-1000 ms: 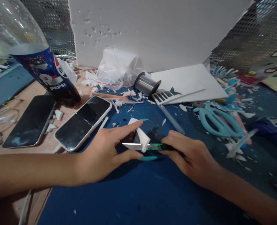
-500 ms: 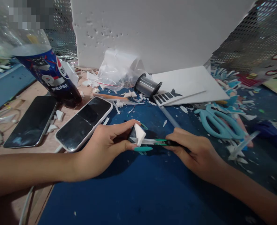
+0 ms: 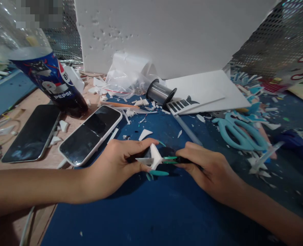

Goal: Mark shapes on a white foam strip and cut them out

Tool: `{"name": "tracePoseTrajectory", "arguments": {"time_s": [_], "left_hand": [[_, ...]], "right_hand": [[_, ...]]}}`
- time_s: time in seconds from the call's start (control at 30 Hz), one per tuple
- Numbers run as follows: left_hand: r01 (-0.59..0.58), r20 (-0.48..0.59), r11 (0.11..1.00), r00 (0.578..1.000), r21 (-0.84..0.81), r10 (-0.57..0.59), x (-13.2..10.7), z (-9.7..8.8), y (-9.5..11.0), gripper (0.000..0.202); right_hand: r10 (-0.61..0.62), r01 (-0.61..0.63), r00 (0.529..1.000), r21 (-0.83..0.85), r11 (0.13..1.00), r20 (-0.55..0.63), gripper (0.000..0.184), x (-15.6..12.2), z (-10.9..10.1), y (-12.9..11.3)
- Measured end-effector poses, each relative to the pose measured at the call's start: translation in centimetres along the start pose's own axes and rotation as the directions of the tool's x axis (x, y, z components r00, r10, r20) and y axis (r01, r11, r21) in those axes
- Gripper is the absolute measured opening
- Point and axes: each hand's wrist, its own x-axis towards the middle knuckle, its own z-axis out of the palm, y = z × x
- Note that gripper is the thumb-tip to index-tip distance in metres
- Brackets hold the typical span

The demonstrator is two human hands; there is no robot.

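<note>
Between the thumb and fingers of my left hand is a small white foam piece with a dark side. My right hand grips a craft knife by its dark handle, most of which the fingers cover. Its thin blade runs leftward at the foam piece, and the tip shows on the far side, close to my left thumb. Whether the blade is inside the foam or against it, I cannot tell. A white scrap lies on the blue mat just beyond my left fingers.
Left of my hands are two phones and a Pepsi bottle. Behind stand a wire spool, a plastic bag and white boards. Blue-handled scissors lie at right among foam scraps.
Both hands have shifted slightly toward me. The blade now reaches further left past the foam piece, my right hand is closer to it, and a white scrap shows beyond my left hand.
</note>
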Motion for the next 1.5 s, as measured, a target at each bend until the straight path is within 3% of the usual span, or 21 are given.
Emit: {"name": "tracePoseTrajectory", "arguments": {"time_s": [0.2, 0.43, 0.63, 0.8, 0.93, 1.03, 1.3, 1.5], "left_hand": [[-0.02, -0.009, 1.0, 1.0, 0.021, 0.02, -0.1, -0.1, 0.0, 0.028], [0.007, -0.05, 0.999, 0.999, 0.033, -0.005, -0.2, -0.5, 0.0, 0.032], [0.071, 0.026, 0.997, 0.997, 0.028, -0.072, 0.0, 0.0, -0.3, 0.023], [0.114, 0.1, 0.993, 0.989, -0.01, -0.113, 0.1, 0.1, -0.2, 0.029], [0.175, 0.043, 0.984, 0.984, -0.032, -0.173, 0.2, 0.0, 0.0, 0.041], [0.212, 0.002, 0.976, 0.977, -0.053, -0.212, 0.4, 0.1, 0.2, 0.046], [0.229, -0.021, 0.968, 0.973, -0.1, -0.232, 0.5, 0.1, 0.5, 0.026], [0.249, -0.006, 0.961, 0.968, -0.124, -0.251, 0.6, 0.1, 0.4, 0.029]], "right_hand": [[0.007, -0.006, 0.999, 0.013, 1.0, -0.048, 0.017, 0.1, 0.4, -0.4], [-0.028, 0.027, 0.998, -0.014, 1.0, -0.054, 0.018, 0.5, -0.8, 0.3], [-0.03, 0.028, 0.997, -0.035, 0.999, -0.073, 0.02, 0.9, -0.4, -0.2], [0.126, -0.123, 0.98, 0.03, 0.992, -0.153, 0.021, 1.3, -0.2, -1.2], [0.186, -0.173, 0.971, 0.093, 0.981, -0.151, 0.023, 1.2, -0.4, -0.9], [0.148, -0.133, 0.978, 0.109, 0.985, -0.146, 0.021, 0.8, -0.3, -0.4], [-0.087, 0.087, 0.996, 0.027, 0.996, 0.011, 0.024, 1.2, -1.0, -0.1], [-0.062, 0.062, 0.996, 0.015, 0.998, 0.06, 0.024, 1.3, -1.0, -0.2]]}}
